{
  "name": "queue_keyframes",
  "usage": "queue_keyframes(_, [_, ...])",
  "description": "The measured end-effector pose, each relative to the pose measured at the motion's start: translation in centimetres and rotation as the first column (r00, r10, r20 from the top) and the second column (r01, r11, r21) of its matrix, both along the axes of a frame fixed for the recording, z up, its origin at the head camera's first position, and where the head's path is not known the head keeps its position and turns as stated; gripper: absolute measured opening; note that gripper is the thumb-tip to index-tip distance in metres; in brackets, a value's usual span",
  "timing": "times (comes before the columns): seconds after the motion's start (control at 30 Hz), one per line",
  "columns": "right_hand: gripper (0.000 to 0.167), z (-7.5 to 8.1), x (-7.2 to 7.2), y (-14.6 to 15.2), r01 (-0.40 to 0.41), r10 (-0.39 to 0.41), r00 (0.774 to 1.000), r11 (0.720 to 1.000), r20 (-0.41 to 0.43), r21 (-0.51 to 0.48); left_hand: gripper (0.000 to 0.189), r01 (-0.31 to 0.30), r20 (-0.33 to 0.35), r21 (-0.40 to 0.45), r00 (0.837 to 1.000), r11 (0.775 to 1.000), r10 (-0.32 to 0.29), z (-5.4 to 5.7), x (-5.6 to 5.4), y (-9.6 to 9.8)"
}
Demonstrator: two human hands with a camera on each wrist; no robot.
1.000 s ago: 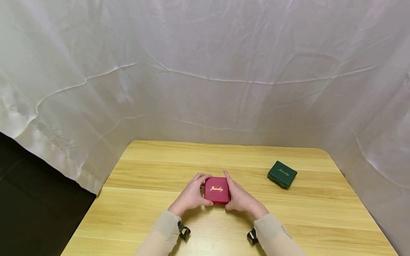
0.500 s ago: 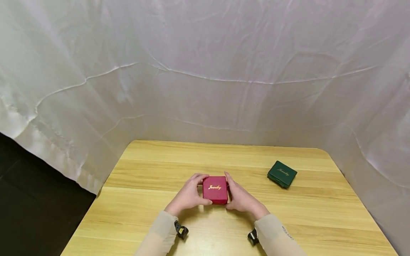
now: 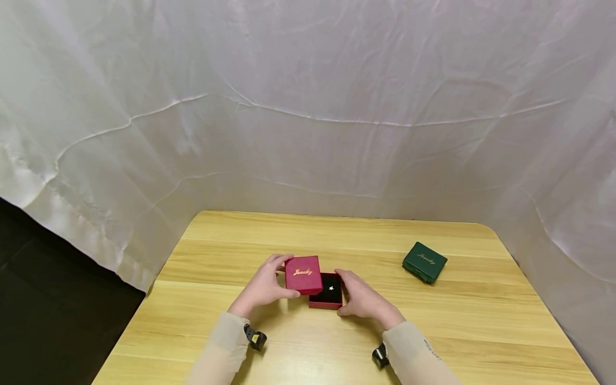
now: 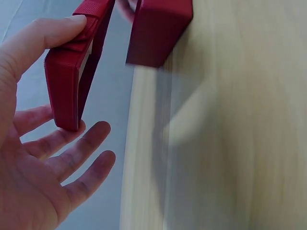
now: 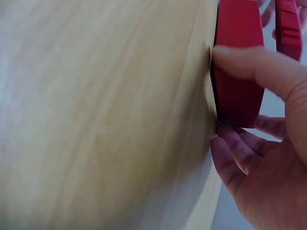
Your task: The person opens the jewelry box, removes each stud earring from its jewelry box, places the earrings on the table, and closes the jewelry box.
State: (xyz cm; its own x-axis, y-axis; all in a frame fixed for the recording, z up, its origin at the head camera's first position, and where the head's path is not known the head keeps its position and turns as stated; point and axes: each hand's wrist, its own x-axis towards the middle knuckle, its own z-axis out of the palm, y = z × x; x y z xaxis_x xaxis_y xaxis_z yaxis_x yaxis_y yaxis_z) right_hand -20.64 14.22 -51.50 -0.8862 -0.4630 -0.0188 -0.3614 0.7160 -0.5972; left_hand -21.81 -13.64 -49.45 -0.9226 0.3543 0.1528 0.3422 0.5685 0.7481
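My left hand (image 3: pixel 263 291) pinches a red jewelry box lid (image 3: pixel 303 275) with gold lettering, thumb on the near side and fingers at the far side. In the left wrist view the lid (image 4: pixel 67 79) is tilted, with a ribbed band along its side under the thumb. The red box base (image 3: pixel 325 305) sits on the table, partly covered by the lid in the head view. Its black lining bears a small shiny star-shaped piece (image 3: pixel 331 288). My right hand (image 3: pixel 363 301) grips the right side of the base (image 5: pixel 240 96), thumb in front and fingers behind.
A dark green jewelry box (image 3: pixel 424 262), with its lid on, lies at an angle to the right on the wooden table (image 3: pixel 231 235). Pale fabric (image 3: pixel 308 107) hangs behind and at both sides. Each wrist wears a small black camera.
The left hand has lifted the red lid off the base and moved it left, uncovering the black lining and star-shaped piece. The right hand stays at the base.
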Motion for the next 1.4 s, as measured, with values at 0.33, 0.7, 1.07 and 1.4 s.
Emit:
queue_keyframes(0.33, [0.093, 0.1, -0.1, 0.3, 0.003, -0.003, 1.0, 1.0, 0.011, -0.001, 0.099, -0.122, 0.052, -0.011, 0.991, 0.992, 0.122, -0.2, -2.0, -4.2])
queue_keyframes(0.7, [0.091, 0.1, -0.2, 0.2, -0.004, 0.004, 1.0, 1.0, -0.001, -0.007, 0.098, -0.161, 0.095, -0.08, 0.981, 0.984, 0.168, -0.8, -4.4, -7.3])
queue_keyframes(1.07, [0.092, 0.1, 0.1, 0.1, -0.007, 0.007, 1.0, 1.0, 0.013, -0.013, 0.1, -0.169, 0.22, -0.105, 0.957, 0.98, 0.189, -1.6, -5.8, -8.0])
queue_keyframes(1.4, [0.091, 0.1, 0.1, 0.1, -0.005, 0.005, 1.0, 1.0, 0.011, -0.019, 0.096, -0.163, 0.192, -0.13, 0.964, 0.978, 0.186, -1.7, -6.9, -8.6])
